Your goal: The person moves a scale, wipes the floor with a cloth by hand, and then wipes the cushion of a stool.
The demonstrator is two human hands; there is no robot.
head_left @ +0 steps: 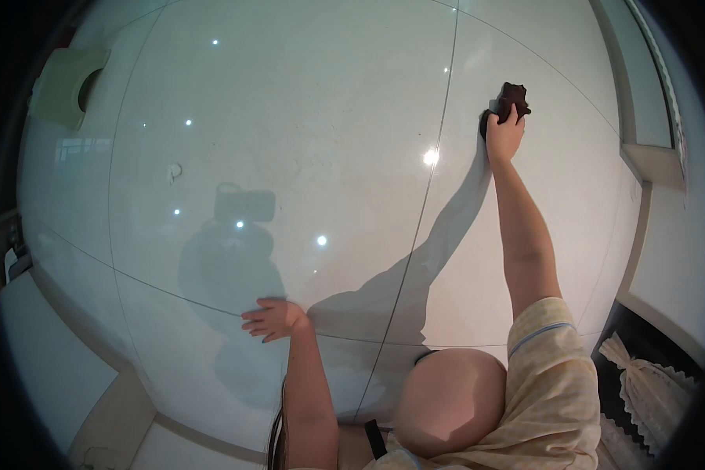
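Note:
My right hand [506, 137] is closed on a dark brown, crumpled cloth [513, 102] against the glossy tiled floor [352, 102], at the upper right. The arm is stretched far out, and its shadow falls to the left. My left hand [270, 319] lies on the floor at the lower middle, palm down with its fingers spread, holding nothing. A bare knee [453, 399] shows between the two arms.
A pale green stool-like object [70, 86] stands at the upper left. A small whitish mark [174, 172] is on the floor at the left. At the lower right hangs white lace-edged fabric [654, 384], near the pale wall edge.

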